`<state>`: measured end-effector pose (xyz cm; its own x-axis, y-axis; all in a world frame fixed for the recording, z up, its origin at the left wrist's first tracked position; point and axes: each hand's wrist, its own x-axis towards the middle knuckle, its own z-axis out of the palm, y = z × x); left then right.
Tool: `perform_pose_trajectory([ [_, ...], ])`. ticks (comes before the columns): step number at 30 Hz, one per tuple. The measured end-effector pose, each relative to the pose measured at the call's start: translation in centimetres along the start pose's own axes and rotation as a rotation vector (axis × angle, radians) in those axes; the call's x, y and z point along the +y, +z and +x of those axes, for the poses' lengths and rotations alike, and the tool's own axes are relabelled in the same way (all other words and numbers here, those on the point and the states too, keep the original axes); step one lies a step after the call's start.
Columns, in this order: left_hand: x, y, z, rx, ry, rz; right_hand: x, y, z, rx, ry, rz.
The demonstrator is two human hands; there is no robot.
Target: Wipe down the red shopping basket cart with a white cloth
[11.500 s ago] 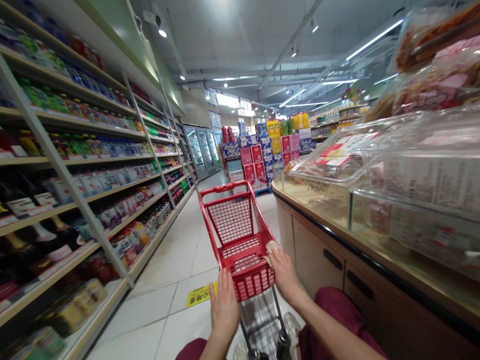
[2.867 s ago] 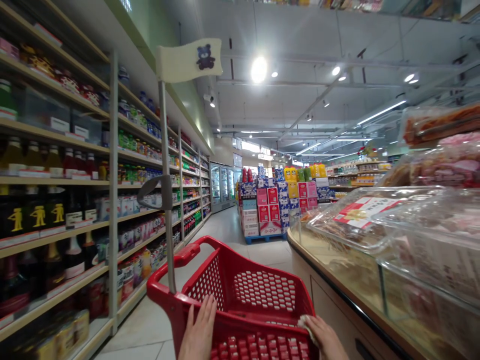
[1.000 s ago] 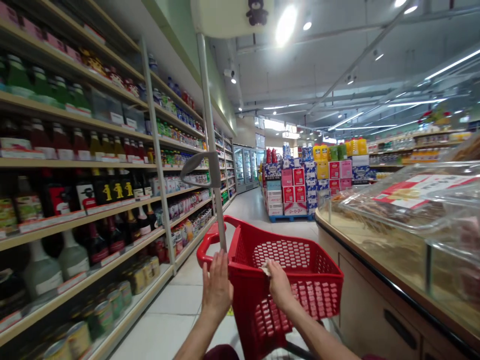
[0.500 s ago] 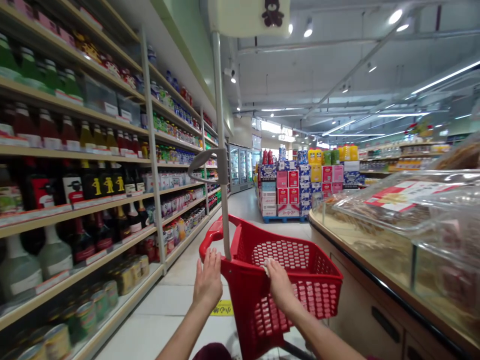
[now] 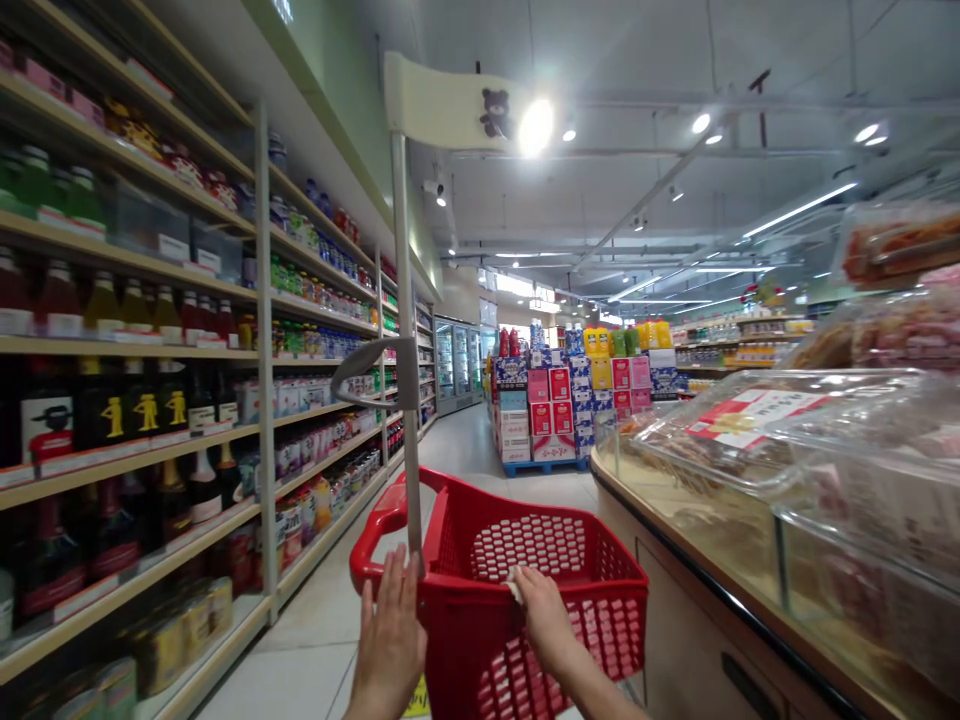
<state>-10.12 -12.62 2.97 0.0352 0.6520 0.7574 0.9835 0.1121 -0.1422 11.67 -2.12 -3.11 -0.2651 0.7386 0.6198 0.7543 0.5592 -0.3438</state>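
A red plastic shopping cart [image 5: 457, 615] with perforated basket walls stands directly before me. My left hand [image 5: 390, 630] lies flat, fingers stretched, against the near side of its handle corner, by the foot of the metal pole [image 5: 403, 250]. In my right hand [image 5: 546, 618] is a crumpled white wipe [image 5: 515, 582], pinched at the near top rim of the basket; whether it is tissue or cloth I cannot tell. The pole carries a grey loop [image 5: 406, 372] and, at its top, a cream sign [image 5: 442, 100] with a bear print.
Shelves [image 5: 266, 400] of bottles, cans and packets line the left. On the right, a counter [image 5: 679, 560] holds clear plastic food boxes [image 5: 720, 430]. Farther ahead, stacked cartons [image 5: 551, 400] stand on a blue pallet [image 5: 546, 466]. Glass-door fridges [image 5: 457, 360] are at the back.
My view has tilted upward, so the cart and both hands sit lower and farther left in the picture. The left hand stays flat by the handle; the right still pinches the wipe at the rim.
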Motion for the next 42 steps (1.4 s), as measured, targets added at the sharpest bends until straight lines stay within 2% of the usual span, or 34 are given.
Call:
perform_pose_trajectory([
  [3,2.1,0.2,-0.1,0.072,0.198,0.011,-0.7,-0.7,0.4,-0.032,0.013,0.027],
  [6,1.9,1.0,-0.3,0.047,0.216,0.059,-2.9,-0.6,0.8,-0.023,-0.008,0.087],
  [11,-0.2,1.4,-0.9,-0.072,0.262,0.133,-8.8,0.3,1.2,0.004,-0.180,0.172],
  [13,-0.2,0.9,-1.1,-0.101,0.250,0.135,-9.3,0.4,0.6,-0.005,-0.243,0.126],
  [15,0.2,0.4,-1.3,-0.118,0.247,0.122,-7.5,-0.1,-0.9,-0.021,-0.291,0.065],
  [18,1.4,-0.3,-1.8,-0.128,0.239,0.084,-1.3,-1.9,-5.1,-0.002,-0.332,-0.034],
  [21,2.7,-0.9,-1.9,-0.153,0.245,0.032,5.3,-4.3,-9.3,0.065,-0.208,-0.172],
  [23,3.6,-1.2,-1.7,-0.177,0.248,0.013,7.8,-5.5,-10.5,0.079,-0.109,-0.238],
  [25,4.3,-1.2,-1.3,-0.202,0.244,0.011,8.6,-6.0,-10.1,0.065,-0.026,-0.272],
  [28,4.9,-0.9,-0.7,-0.226,0.220,0.035,8.3,-5.8,-7.8,0.020,0.104,-0.300],
  [32,4.8,-0.1,-0.5,-0.213,0.219,0.057,10.3,-6.3,-6.1,-0.059,0.130,-0.266],
  [35,4.7,-0.1,-0.5,-0.212,0.221,0.037,12.9,-7.0,-6.5,0.007,0.300,-0.248],
  [37,4.9,-0.3,-0.5,-0.216,0.204,0.026,13.3,-6.6,-6.7,0.051,0.373,-0.244],
  [39,5.1,-0.5,-0.4,-0.234,0.193,0.023,12.6,-5.7,-6.9,0.048,0.324,-0.226],
  [42,5.3,-0.8,-0.4,-0.266,0.185,0.035,11.7,-4.9,-7.4,0.018,0.115,-0.165],
])
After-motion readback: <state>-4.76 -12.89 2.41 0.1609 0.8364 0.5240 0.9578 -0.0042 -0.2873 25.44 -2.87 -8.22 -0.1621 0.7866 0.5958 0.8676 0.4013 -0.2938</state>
